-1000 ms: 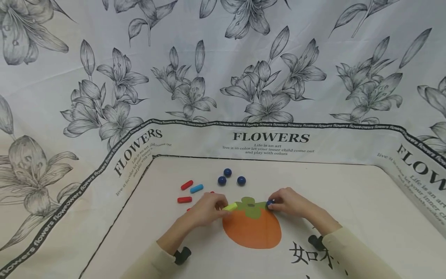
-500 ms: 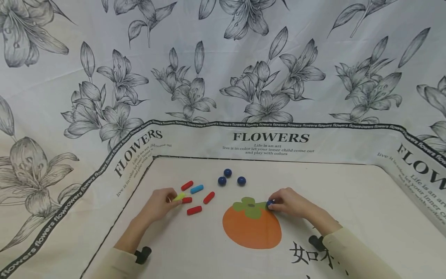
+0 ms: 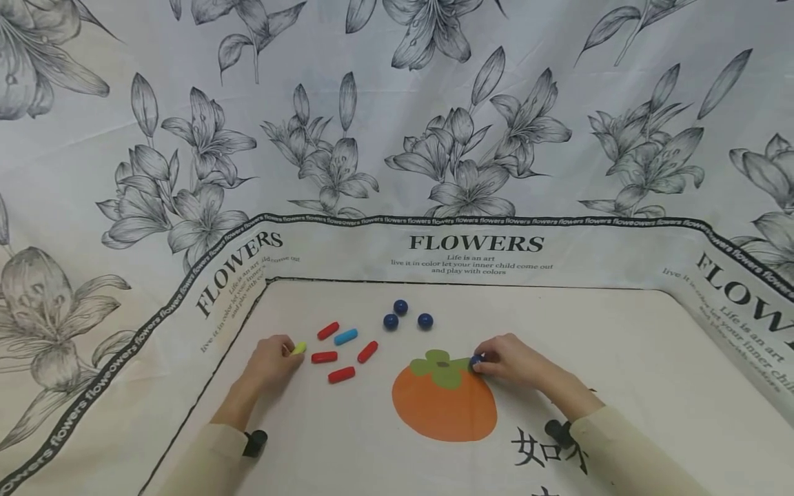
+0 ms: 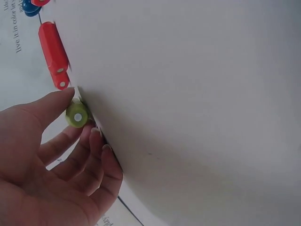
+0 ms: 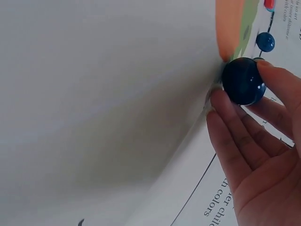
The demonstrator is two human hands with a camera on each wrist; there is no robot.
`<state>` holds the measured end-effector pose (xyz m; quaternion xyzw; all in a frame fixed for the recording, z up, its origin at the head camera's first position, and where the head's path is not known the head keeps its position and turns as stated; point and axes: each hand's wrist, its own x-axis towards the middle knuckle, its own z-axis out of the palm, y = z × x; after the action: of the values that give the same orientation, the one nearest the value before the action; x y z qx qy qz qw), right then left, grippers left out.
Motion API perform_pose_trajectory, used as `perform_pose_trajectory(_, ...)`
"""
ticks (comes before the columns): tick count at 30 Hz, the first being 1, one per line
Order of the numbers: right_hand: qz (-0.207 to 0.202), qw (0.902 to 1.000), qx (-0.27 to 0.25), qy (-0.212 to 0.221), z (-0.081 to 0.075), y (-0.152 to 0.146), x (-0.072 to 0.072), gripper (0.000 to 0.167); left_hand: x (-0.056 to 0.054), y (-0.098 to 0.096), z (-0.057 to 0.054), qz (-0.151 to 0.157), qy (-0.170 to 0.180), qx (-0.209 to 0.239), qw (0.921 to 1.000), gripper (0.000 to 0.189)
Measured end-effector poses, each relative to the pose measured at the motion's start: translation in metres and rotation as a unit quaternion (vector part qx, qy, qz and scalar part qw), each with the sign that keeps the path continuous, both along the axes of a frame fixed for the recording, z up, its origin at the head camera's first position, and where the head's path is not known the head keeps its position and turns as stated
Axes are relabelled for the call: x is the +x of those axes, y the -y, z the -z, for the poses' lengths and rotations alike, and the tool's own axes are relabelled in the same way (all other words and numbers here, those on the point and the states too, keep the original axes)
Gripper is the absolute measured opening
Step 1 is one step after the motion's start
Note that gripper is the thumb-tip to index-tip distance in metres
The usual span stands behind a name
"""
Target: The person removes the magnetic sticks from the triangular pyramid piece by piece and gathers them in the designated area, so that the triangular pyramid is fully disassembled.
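At the left of the head view, my left hand (image 3: 270,362) pinches a short yellow-green stick (image 3: 300,348) between thumb and fingers, low over the table. The left wrist view shows the stick's round end (image 4: 77,116) with a white dot at its centre. My right hand (image 3: 516,361) holds a glossy dark blue ball (image 5: 243,81) at the upper right edge of the printed persimmon (image 3: 444,406). Just right of the left hand lie several red sticks (image 3: 324,357) and one blue stick (image 3: 345,337).
Three more dark blue balls, among them a right-hand one (image 3: 424,321), sit behind the persimmon print. The pale tablecloth (image 3: 347,441) carries black printed characters (image 3: 538,446) near the right forearm. A flower-printed curtain (image 3: 397,151) rises behind the table.
My left hand has carried the yellow-green stick from the persimmon's left side over to the left of the red sticks, uncovering them. The right hand has stayed at the persimmon with its ball.
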<state>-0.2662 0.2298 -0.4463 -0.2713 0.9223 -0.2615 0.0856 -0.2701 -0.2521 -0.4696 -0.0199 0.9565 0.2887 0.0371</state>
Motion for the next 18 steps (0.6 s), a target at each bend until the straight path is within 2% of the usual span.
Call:
perform_pose_trajectory(3,0.007,1.0000,0.000,-0.003,0.001,-0.001,-0.002,0.016,-0.003,-0.002,0.000,-0.001,0.003,-0.006,1.0000,0.026)
perform_pose_trajectory(6,0.029,0.9994,-0.004,-0.019,0.002,0.000,-0.011,0.018,-0.004,-0.004,-0.001,0.004,0.009,-0.010,0.9999,0.028)
perform_pose_trajectory(9,0.077,0.9962,-0.011,-0.039,0.005,0.006,-0.026,0.022,-0.003,-0.005,0.000,0.012,0.017,-0.017,0.9996,0.030)
perform_pose_trajectory(14,0.172,0.9834,-0.031,-0.047,0.012,0.020,-0.057,0.029,0.001,-0.005,0.001,0.015,0.026,-0.021,0.9993,0.032)
perform_pose_trajectory(18,0.204,0.9766,-0.045,-0.052,0.016,0.029,-0.077,0.030,0.000,-0.004,0.000,0.018,0.026,-0.017,0.9994,0.032)
